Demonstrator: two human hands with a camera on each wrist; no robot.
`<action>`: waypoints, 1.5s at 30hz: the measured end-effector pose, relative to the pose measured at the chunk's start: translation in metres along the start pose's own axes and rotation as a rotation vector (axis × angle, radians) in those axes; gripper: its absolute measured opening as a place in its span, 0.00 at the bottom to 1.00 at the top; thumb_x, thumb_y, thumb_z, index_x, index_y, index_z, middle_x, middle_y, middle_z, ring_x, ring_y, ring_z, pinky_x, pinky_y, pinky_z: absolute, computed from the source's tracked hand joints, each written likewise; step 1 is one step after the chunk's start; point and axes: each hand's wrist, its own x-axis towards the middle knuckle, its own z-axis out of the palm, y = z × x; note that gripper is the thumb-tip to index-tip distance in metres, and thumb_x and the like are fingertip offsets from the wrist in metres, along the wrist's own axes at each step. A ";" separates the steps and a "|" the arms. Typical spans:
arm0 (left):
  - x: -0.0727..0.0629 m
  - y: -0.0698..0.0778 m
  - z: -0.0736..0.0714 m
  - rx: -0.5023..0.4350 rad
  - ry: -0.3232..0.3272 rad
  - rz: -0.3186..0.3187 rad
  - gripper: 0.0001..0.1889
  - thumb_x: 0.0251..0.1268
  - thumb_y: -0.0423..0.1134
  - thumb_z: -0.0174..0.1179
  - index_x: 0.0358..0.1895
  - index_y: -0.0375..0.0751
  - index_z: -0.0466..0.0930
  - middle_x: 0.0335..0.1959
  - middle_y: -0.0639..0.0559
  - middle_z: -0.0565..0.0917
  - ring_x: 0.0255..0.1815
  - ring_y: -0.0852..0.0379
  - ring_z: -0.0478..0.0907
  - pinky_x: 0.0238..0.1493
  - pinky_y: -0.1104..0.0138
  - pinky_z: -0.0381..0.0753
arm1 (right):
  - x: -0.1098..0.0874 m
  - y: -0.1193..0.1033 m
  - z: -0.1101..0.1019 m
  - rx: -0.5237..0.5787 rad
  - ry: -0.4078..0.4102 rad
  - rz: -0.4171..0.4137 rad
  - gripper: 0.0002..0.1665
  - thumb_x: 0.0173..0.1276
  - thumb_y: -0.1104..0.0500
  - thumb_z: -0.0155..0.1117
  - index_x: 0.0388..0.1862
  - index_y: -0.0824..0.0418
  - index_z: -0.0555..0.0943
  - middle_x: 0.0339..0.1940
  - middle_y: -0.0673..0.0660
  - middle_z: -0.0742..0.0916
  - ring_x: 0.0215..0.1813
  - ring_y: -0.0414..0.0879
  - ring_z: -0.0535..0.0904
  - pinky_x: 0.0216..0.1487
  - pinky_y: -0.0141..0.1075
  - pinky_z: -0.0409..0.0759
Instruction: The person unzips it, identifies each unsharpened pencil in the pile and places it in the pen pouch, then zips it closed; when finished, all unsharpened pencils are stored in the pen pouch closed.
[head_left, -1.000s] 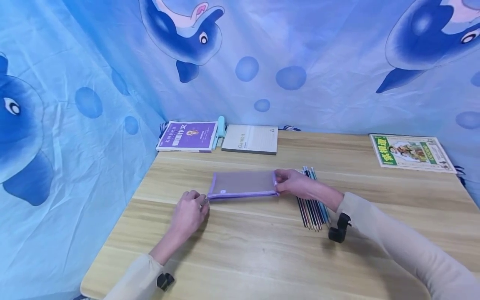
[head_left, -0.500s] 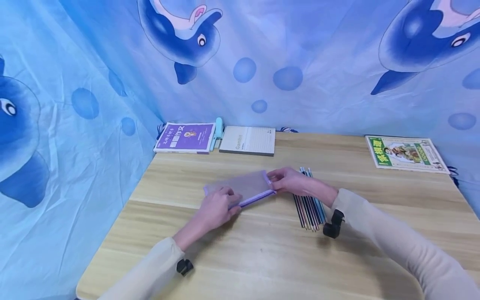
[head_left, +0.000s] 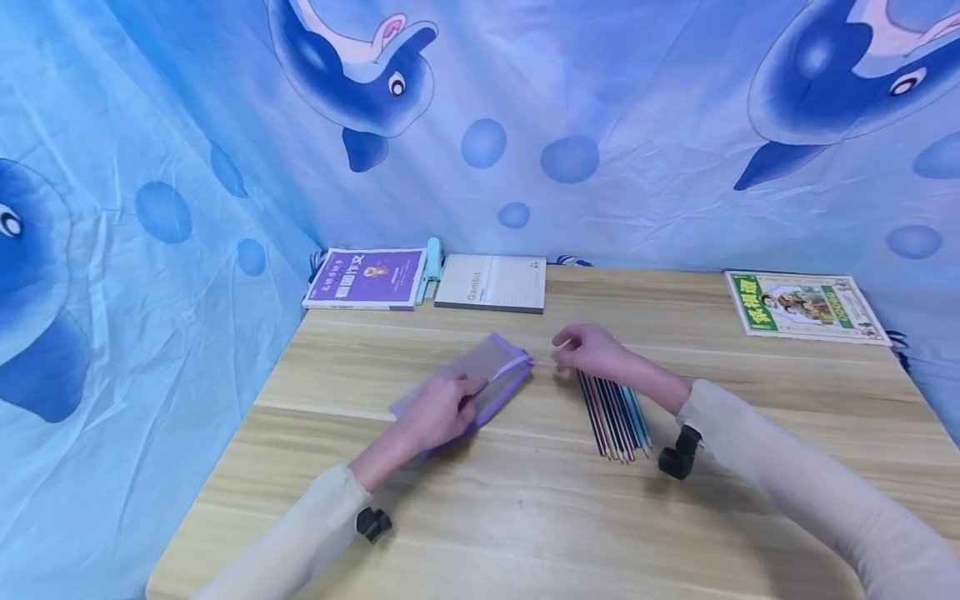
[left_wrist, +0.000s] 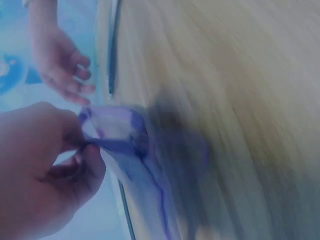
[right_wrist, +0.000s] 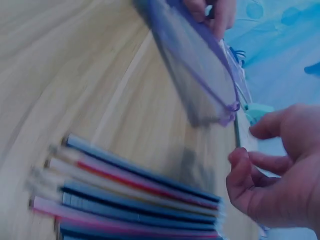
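Head view, ctr frame: L hand (head_left: 438,412) pinches translucent purple-trimmed pouch (head_left: 480,360); R hand (head_left: 597,351), fingers loosely bent, hovers nr pencils (head_left: 613,417), ctr-right.

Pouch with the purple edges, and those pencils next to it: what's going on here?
A person is handling the pouch: the left hand pinches it, and its mouth looks parted. The right hand holds nothing and hovers by the far ends of the pencils, which lie bunched on the table, outside the pouch. A purple book and a notepad lie toward the table's far side.
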 end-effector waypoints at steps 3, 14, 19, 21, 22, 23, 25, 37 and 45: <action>0.000 0.002 -0.004 -0.044 0.040 -0.036 0.20 0.52 0.25 0.65 0.52 0.26 0.83 0.33 0.44 0.81 0.25 0.58 0.75 0.21 0.75 0.79 | -0.012 0.001 -0.005 -0.138 0.045 -0.001 0.21 0.67 0.62 0.65 0.54 0.74 0.79 0.33 0.61 0.86 0.33 0.50 0.83 0.28 0.36 0.84; 0.001 0.007 -0.006 -0.206 0.091 -0.213 0.22 0.51 0.21 0.61 0.54 0.24 0.81 0.27 0.45 0.83 0.21 0.62 0.75 0.17 0.77 0.79 | -0.029 0.010 0.008 -0.176 0.000 0.039 0.18 0.66 0.67 0.64 0.53 0.76 0.76 0.16 0.57 0.83 0.16 0.46 0.81 0.17 0.33 0.83; 0.004 0.010 -0.005 -0.259 0.091 -0.269 0.22 0.52 0.20 0.60 0.55 0.24 0.80 0.23 0.49 0.82 0.19 0.63 0.76 0.15 0.76 0.80 | -0.029 0.008 0.014 -0.270 0.021 0.038 0.06 0.66 0.67 0.65 0.36 0.69 0.77 0.14 0.56 0.82 0.15 0.47 0.81 0.16 0.33 0.82; 0.004 0.010 -0.006 -0.264 0.087 -0.280 0.23 0.52 0.20 0.60 0.55 0.24 0.80 0.23 0.50 0.82 0.19 0.62 0.76 0.15 0.76 0.80 | -0.028 0.006 0.017 -0.306 0.028 0.043 0.07 0.65 0.66 0.65 0.32 0.66 0.75 0.14 0.56 0.82 0.15 0.46 0.81 0.16 0.32 0.81; 0.004 0.011 -0.006 -0.270 0.083 -0.287 0.23 0.52 0.20 0.60 0.56 0.24 0.80 0.23 0.50 0.82 0.19 0.62 0.76 0.15 0.75 0.80 | -0.027 0.005 0.019 -0.326 0.028 0.042 0.07 0.65 0.66 0.65 0.31 0.64 0.75 0.14 0.55 0.82 0.14 0.46 0.80 0.15 0.32 0.80; 0.004 0.011 -0.006 -0.272 0.082 -0.294 0.23 0.52 0.20 0.60 0.56 0.24 0.79 0.23 0.50 0.82 0.19 0.62 0.76 0.15 0.75 0.80 | -0.026 0.005 0.020 -0.348 0.030 0.036 0.07 0.64 0.66 0.65 0.30 0.64 0.74 0.13 0.55 0.81 0.14 0.46 0.80 0.15 0.32 0.79; 0.004 0.012 -0.007 -0.278 0.079 -0.309 0.23 0.53 0.20 0.60 0.57 0.24 0.79 0.23 0.50 0.82 0.19 0.62 0.76 0.16 0.75 0.81 | -0.023 0.003 0.023 -0.388 0.033 0.038 0.08 0.62 0.67 0.65 0.31 0.64 0.73 0.13 0.55 0.81 0.13 0.45 0.79 0.13 0.31 0.78; 0.008 0.015 -0.005 -0.330 0.110 -0.355 0.23 0.52 0.21 0.59 0.56 0.24 0.80 0.22 0.51 0.83 0.18 0.62 0.77 0.16 0.74 0.81 | -0.008 0.000 0.029 -0.479 0.015 0.101 0.12 0.55 0.70 0.62 0.15 0.62 0.74 0.06 0.51 0.77 0.10 0.41 0.74 0.09 0.25 0.65; 0.011 0.018 -0.007 -0.398 0.104 -0.438 0.26 0.53 0.21 0.59 0.60 0.25 0.77 0.22 0.51 0.82 0.14 0.61 0.78 0.15 0.71 0.83 | -0.010 -0.007 0.021 -0.173 0.036 0.039 0.09 0.56 0.67 0.65 0.31 0.65 0.73 0.12 0.53 0.78 0.12 0.41 0.72 0.12 0.28 0.69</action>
